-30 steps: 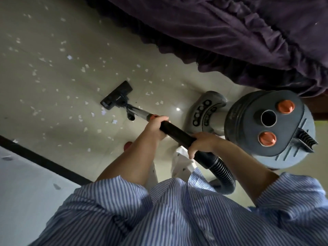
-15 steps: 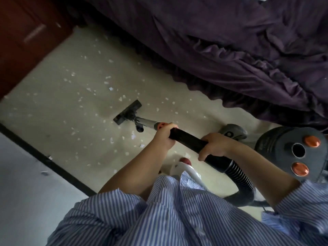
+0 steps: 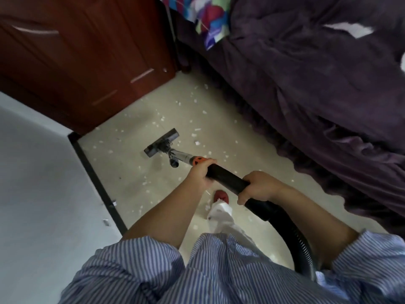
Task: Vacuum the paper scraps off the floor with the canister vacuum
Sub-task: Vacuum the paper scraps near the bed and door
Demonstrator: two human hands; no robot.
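Note:
Both my hands hold the black vacuum wand [image 3: 228,179]. My left hand [image 3: 200,173] grips it just behind the orange collar, and my right hand [image 3: 257,187] grips it lower down, where the ribbed hose [image 3: 293,240] begins. The metal tube runs forward to the dark floor nozzle [image 3: 162,142], which rests flat on the pale tiled floor [image 3: 131,178]. Several white paper scraps [image 3: 195,136] lie around the nozzle, mostly ahead of it and to its right. The canister is out of view.
A dark red wooden cabinet [image 3: 87,62] closes the far end of the floor strip. A bed with a purple ruffled cover [image 3: 306,95] runs along the right. A pale wall [image 3: 43,183] with black skirting [image 3: 96,178] stands at the left. My red slipper [image 3: 221,196] shows below the wand.
The view has swung up and left, so the canister has left the frame and the cabinet has come in. The nozzle has moved forward along the floor toward the cabinet. Both hands keep their grip.

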